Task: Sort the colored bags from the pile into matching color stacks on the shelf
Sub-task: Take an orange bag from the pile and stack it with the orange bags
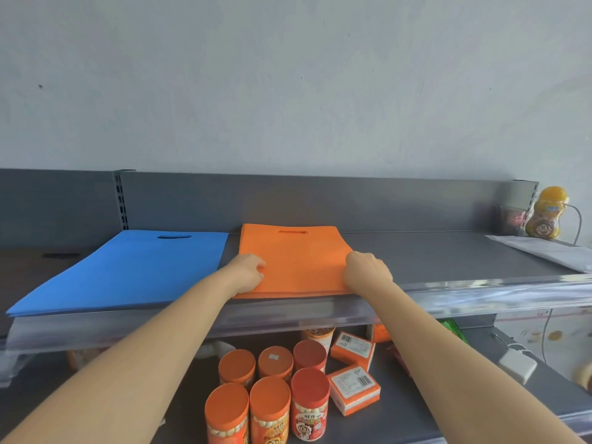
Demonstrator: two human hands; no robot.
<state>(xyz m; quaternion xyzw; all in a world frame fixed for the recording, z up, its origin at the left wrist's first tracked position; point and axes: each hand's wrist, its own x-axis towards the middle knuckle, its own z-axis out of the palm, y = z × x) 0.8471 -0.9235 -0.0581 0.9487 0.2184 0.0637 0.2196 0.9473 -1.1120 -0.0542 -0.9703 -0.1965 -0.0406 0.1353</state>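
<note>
**Both hands on the orange stack**

Your grey shelf (448, 261) has the blue bags (128, 270) at left and the orange bags (294, 264) just beside them, at the front lip. Your left hand (248, 272) and right hand (366, 272) curl onto the orange stack's side edges, gripping it. Off right there's white paper (544, 251) and a yellow bottle (547, 213). Under your arms sit orange-lidded canisters (272, 395) and small boxes (354, 389).

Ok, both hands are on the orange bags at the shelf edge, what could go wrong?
The orange stack sits right at the shelf lip; a tug from the left hand or right hand could slide bags onto the jars below. The blue stack lies close beside and might get nudged.
</note>
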